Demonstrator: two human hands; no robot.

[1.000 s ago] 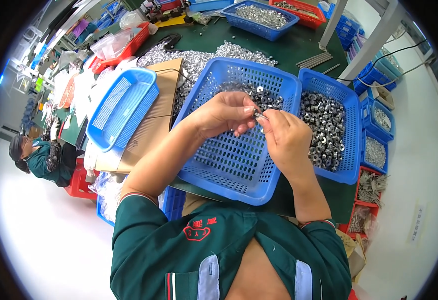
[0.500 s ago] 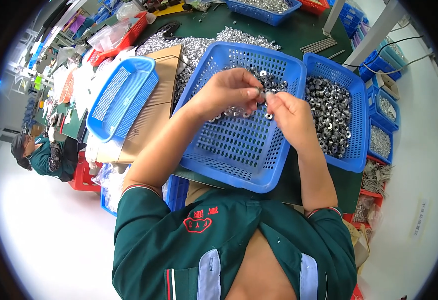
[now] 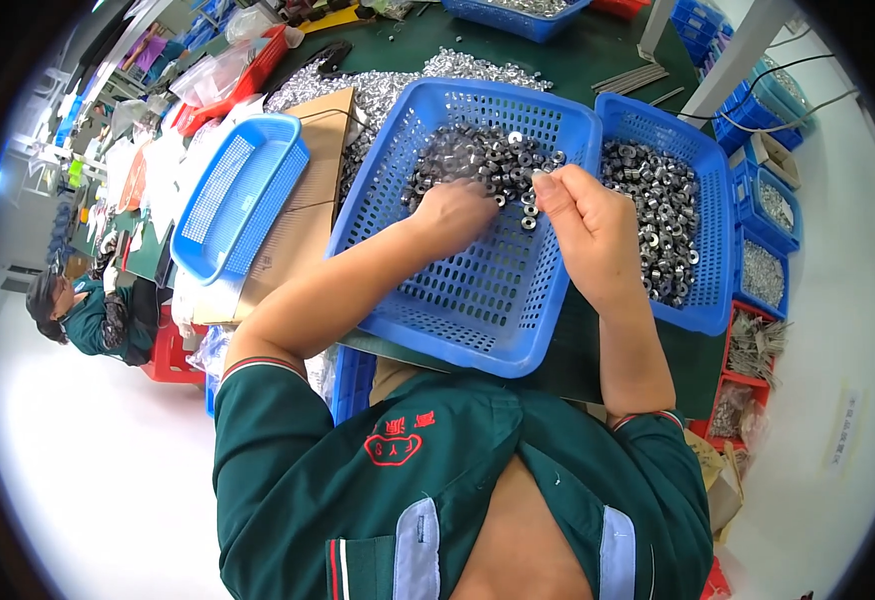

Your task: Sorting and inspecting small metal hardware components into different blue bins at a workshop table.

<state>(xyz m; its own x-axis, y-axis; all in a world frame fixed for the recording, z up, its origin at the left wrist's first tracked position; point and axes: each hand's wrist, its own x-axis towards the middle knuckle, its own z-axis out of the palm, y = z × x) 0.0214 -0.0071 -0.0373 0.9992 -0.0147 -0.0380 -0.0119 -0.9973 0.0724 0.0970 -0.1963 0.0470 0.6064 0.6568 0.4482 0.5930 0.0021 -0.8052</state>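
Note:
A large blue perforated basket [image 3: 445,330] lies before me, with a heap of small metal ring-shaped parts [image 3: 503,165] in its far half. My left hand [image 3: 458,213] reaches into it at the near edge of the heap. Its fingers are blurred and partly hidden, so their grip does not show. Above the basket's right rim, my right hand [image 3: 590,225] is closed, thumb against curled fingers. Something small and pale seems to be at its thumb tip, too small to name. A few loose rings [image 3: 529,217] lie just left of that hand.
A second blue basket [image 3: 715,240], filled with similar rings, adjoins on the right. Left are a shallow blue basket [image 3: 193,225] and cardboard [image 3: 288,225]. Shiny metal parts [image 3: 388,90] spread behind, near metal rods [image 3: 630,78]. A co-worker [image 3: 93,310] sits far left.
My left hand has parted from my right hand and dropped left and nearer, into the basket. My right hand stays over the right rim, now more closed. The view has shifted slightly.

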